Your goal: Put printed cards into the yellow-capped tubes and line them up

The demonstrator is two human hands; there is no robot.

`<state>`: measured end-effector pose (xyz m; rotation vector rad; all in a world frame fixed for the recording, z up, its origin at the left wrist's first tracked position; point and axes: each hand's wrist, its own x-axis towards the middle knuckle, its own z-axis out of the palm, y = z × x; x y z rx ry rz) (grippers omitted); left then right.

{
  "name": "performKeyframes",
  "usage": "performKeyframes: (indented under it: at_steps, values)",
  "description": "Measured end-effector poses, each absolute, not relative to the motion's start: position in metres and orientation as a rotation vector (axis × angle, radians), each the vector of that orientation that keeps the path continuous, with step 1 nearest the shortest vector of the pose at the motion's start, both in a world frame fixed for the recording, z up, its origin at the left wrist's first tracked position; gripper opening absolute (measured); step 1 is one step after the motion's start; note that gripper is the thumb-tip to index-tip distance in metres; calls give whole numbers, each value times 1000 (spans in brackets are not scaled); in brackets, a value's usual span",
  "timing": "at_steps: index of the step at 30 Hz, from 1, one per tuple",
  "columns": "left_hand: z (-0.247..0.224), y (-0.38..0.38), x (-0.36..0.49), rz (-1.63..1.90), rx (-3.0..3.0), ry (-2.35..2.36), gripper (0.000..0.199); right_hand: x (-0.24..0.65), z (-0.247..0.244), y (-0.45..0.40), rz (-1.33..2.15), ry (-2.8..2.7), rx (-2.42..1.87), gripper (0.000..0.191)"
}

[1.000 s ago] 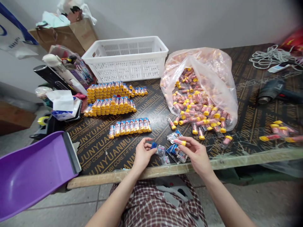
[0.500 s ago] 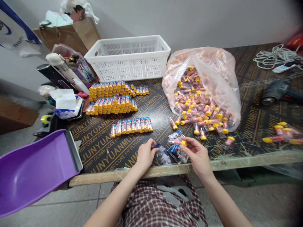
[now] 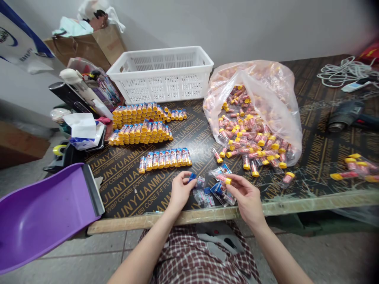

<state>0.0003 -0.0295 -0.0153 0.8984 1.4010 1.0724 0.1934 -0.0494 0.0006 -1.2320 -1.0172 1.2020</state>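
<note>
My left hand [image 3: 181, 190] pinches a small blue and clear plastic sleeve label [image 3: 196, 179] just above the tabletop. In my right hand [image 3: 245, 192] is a clear tube with a yellow cap and pink contents [image 3: 222, 178], held near its cap end. Between the hands lie loose clear and blue labels [image 3: 204, 198] and a second heap of blue printed labels [image 3: 218, 190]. Beyond my left hand stands a row of labelled tubes [image 3: 166, 158]. Unlabelled tubes [image 3: 248, 136] spill from a big plastic bag [image 3: 274, 98] at the right.
Stacked labelled tubes [image 3: 140, 132] sit farther back, before a white basket [image 3: 166, 81]. At left are a purple dustpan [image 3: 44, 217] and bottles [image 3: 81, 90]. A heat gun [image 3: 345, 116], white cord [image 3: 340, 71] and several tubes [image 3: 357, 165] lie at right. A wooden strip [image 3: 133, 224] edges the table.
My left hand has lifted one label off the pile, where it was picking before. The tube in my right hand has tilted, its clear end now pointing up and left.
</note>
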Motion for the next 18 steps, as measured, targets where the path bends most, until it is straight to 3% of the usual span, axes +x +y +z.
performKeyframes:
  at_steps: [10, 18]
  values:
    - [3, -21, -3, 1255, 213, 1234, 43, 182, 7, -63, 997, -1284, -1140, 23]
    - [4, -23, -2, 1304, 191, 1290, 47, 179, 9, -69, 648, -1633, -1100, 39]
